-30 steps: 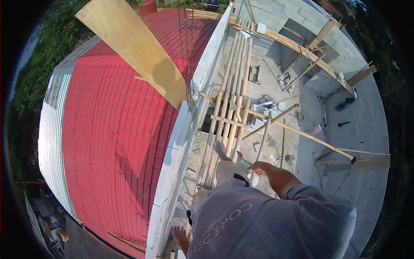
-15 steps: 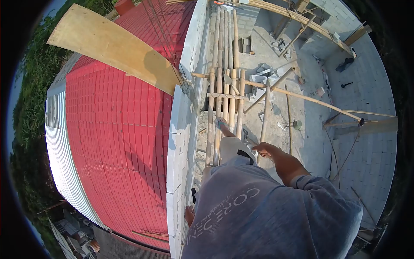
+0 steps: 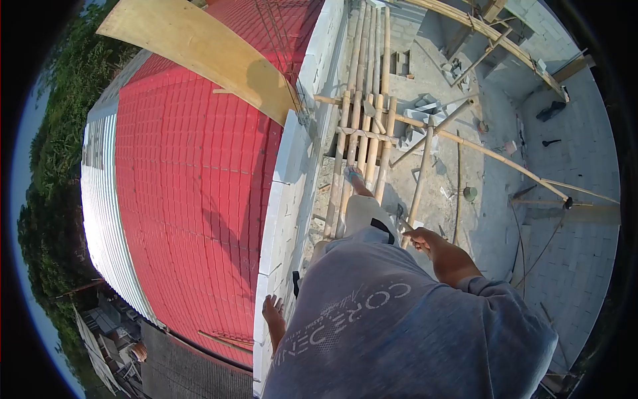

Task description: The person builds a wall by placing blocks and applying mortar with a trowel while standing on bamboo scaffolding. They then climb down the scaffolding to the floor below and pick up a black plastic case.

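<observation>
My left hand (image 3: pixel 273 310) is beside the top of the white block wall (image 3: pixel 284 189), its fingers apart and nothing in them. On the other side of my body, my right hand (image 3: pixel 420 239) is closed around the handle of a small tool that looks like a trowel (image 3: pixel 400 215), its dark blade pointing forward. One sandalled foot (image 3: pixel 353 174) rests on the bamboo poles (image 3: pixel 363 149) of a narrow walkway along the wall. Another trowel-like tool (image 3: pixel 368 108) lies on the poles ahead.
A long plywood board (image 3: pixel 199 53) slants over the red roof (image 3: pixel 193 146) at the left, near upright steel bars (image 3: pixel 276 40). Bamboo braces (image 3: pixel 505 161) cross on the right, above a concrete floor with broken blocks (image 3: pixel 425 106) and a green bucket (image 3: pixel 470 193).
My left hand has come up and forward beside the wall, and more of it shows. The view has shifted, so the walkway appears farther right. My right hand still holds the tool.
</observation>
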{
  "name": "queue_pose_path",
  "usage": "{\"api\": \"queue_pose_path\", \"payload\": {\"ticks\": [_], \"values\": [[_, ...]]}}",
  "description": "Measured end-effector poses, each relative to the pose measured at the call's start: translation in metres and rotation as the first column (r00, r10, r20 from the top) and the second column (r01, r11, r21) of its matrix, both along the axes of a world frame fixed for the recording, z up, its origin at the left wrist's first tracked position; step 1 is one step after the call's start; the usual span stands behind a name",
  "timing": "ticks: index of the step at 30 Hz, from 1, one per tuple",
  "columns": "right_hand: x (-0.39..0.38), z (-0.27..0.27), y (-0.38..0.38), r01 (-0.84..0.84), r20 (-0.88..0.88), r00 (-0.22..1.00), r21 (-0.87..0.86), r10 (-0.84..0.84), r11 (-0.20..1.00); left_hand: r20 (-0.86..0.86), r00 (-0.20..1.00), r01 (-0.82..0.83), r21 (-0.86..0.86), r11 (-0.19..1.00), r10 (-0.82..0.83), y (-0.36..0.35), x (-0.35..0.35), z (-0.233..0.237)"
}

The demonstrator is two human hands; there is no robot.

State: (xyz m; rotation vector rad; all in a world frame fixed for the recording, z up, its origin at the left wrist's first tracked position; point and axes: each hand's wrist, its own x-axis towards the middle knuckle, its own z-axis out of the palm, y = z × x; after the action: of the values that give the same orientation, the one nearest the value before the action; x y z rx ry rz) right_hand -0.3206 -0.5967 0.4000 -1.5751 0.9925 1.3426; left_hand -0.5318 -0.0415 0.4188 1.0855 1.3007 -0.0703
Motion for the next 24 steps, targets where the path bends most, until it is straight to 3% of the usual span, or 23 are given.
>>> {"api": "queue_pose_path", "payload": {"ticks": [3,5,7,11,12,17,21,24], "values": [[-0.003,0.004,0.004,-0.039,-0.013,0.999,-0.018,0.039,0.999,-0.024,1.0,-0.02,-0.055,0.998,0.018,0.003,-0.036,-0.036],[0.0,0.0,0.006,-0.029,-0.005,1.0,-0.027,0.029,0.999,-0.08,0.995,0.056,0.007,0.998,-0.055,-0.02,-0.035,-0.008],[0.007,-0.006,0.009,-0.086,-0.011,0.996,-0.045,0.086,0.995,-0.092,0.993,-0.084,-0.101,0.991,0.075,-0.022,-0.061,-0.039],[0.032,0.01,0.026,-0.136,0.008,0.99,-0.105,0.138,0.985,-0.014,0.993,-0.119,-0.076,0.99,0.119,-0.034,-0.117,-0.092],[0.038,0.011,0.028,-0.136,0.024,0.99,-0.082,0.138,0.987,-0.045,0.997,-0.071,-0.034,0.997,0.069,-0.057,-0.085,-0.022],[0.071,0.014,0.027,-0.202,0.028,0.979,-0.046,0.203,0.978,-0.069,0.956,-0.29,-0.088,0.953,0.284,-0.085,-0.095,-0.041],[0.098,0.024,0.023,-0.25,0.094,0.962,-0.07,0.256,0.966,-0.098,0.971,-0.232,-0.146,0.962,0.219,-0.1,-0.086,-0.044],[0.111,0.032,0.022,-0.197,0.19,0.959,-0.094,0.212,0.976,-0.103,0.987,-0.138,-0.179,0.974,0.121,-0.098,-0.072,-0.048]]}}
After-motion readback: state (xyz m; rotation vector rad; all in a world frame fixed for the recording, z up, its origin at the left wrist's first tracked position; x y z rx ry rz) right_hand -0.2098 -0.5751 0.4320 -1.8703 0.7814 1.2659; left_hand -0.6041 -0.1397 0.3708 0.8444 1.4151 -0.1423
